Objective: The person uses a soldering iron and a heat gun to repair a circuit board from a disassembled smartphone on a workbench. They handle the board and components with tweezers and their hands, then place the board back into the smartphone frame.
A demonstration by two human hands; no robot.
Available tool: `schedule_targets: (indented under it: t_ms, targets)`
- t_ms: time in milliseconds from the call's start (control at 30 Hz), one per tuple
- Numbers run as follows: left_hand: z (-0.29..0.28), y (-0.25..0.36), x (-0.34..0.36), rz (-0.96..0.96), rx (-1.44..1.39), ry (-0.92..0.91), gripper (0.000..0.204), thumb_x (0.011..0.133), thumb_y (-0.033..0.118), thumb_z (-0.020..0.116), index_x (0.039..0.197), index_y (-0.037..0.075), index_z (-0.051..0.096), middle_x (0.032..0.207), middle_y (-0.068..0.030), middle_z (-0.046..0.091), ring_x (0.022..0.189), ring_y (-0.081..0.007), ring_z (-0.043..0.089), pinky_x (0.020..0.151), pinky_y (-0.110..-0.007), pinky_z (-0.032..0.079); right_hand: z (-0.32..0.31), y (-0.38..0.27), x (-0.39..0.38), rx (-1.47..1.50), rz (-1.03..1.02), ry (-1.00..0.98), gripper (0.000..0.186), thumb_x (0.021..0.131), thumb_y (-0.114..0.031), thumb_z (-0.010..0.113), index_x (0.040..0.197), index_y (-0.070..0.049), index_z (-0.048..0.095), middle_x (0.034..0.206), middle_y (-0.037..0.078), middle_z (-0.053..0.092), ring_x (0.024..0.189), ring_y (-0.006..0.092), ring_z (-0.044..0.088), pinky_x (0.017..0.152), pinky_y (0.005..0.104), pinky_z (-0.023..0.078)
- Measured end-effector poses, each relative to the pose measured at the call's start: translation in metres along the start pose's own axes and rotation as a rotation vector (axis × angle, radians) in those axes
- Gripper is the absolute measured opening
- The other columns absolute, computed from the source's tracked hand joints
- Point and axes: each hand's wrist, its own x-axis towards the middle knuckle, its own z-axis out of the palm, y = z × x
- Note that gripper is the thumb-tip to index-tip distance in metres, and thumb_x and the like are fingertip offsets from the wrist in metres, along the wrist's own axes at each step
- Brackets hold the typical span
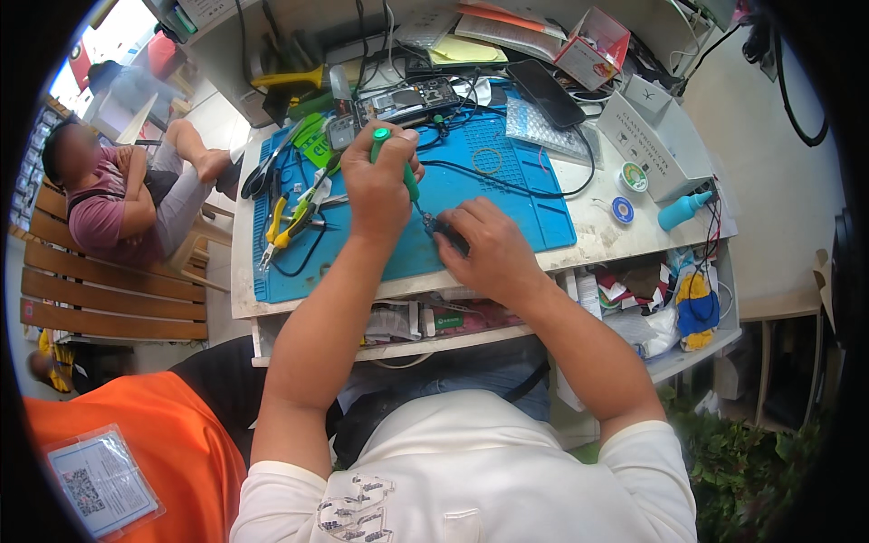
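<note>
My left hand is closed round a green-handled screwdriver, its shaft slanting down to the right. The screwdriver's tip meets a small dark part on the blue repair mat. My right hand pinches a small dark object beside that tip; fingers hide most of it, so its kind does not show. Left of my left hand lie yellow-handled pliers. Beyond the hands rests an opened phone with its inner parts bare.
A black phone lies on bubble wrap at the far right. Near it stand a white box, a solder spool and a teal bottle. Stuffed open drawers run below the edge. One person sits left; another, in orange, is close beside me.
</note>
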Motion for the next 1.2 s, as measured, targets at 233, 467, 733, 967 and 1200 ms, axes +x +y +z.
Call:
schedule_targets:
  t_ms: [233,467,733,967,1200]
  targets:
    - [-0.007,0.006,-0.002,0.093,-0.133,-0.048,0.01,0.099,0.011,0.07,0.094,0.004,0.065,0.084,-0.0066,0.059,0.071,-0.0154,0.056,0.06,-0.032,0.049,-0.001,0.0,-0.001,0.082,0.018,0.074,0.017,0.09,-0.001,0.078,0.107,0.001,0.075,0.098,0.014,0.072,0.096,0.0363,0.068,0.085,0.0475,0.058]
    - [0.003,0.018,-0.013,0.15,-0.038,-0.211,0.014,0.098,0.013,0.07,0.096,0.0,0.066,0.091,-0.0143,0.063,0.08,-0.0256,0.064,0.063,-0.036,0.057,-0.002,0.004,0.0,0.077,-0.018,0.101,0.021,0.085,0.005,0.081,0.104,-0.004,0.079,0.095,0.011,0.075,0.088,0.0315,0.069,0.075,0.0427,0.058]
    - [-0.001,0.01,-0.016,0.067,0.023,-0.214,0.013,0.099,0.01,0.069,0.091,0.002,0.062,0.078,-0.0047,0.053,0.066,-0.0134,0.051,0.058,-0.032,0.047,-0.003,0.001,-0.001,0.101,-0.007,0.085,0.018,0.086,0.002,0.079,0.104,-0.002,0.077,0.094,0.012,0.071,0.091,0.0339,0.067,0.081,0.0461,0.058]
    - [0.019,0.016,-0.017,0.121,-0.016,-0.129,0.016,0.098,0.01,0.067,0.087,0.005,0.057,0.075,-0.0017,0.049,0.063,-0.011,0.046,0.056,-0.031,0.042,-0.001,0.003,0.0,0.115,0.0,0.109,0.017,0.088,0.001,0.079,0.105,0.0,0.078,0.094,0.013,0.073,0.09,0.0351,0.068,0.081,0.0474,0.058]
    - [0.005,0.011,-0.011,0.127,0.036,-0.151,0.014,0.097,0.009,0.068,0.089,0.005,0.056,0.076,-0.0018,0.05,0.063,-0.0122,0.046,0.057,-0.032,0.042,-0.001,0.005,-0.001,0.099,-0.002,0.111,0.016,0.088,0.001,0.079,0.104,0.0,0.077,0.093,0.013,0.073,0.089,0.0353,0.068,0.081,0.0471,0.058]
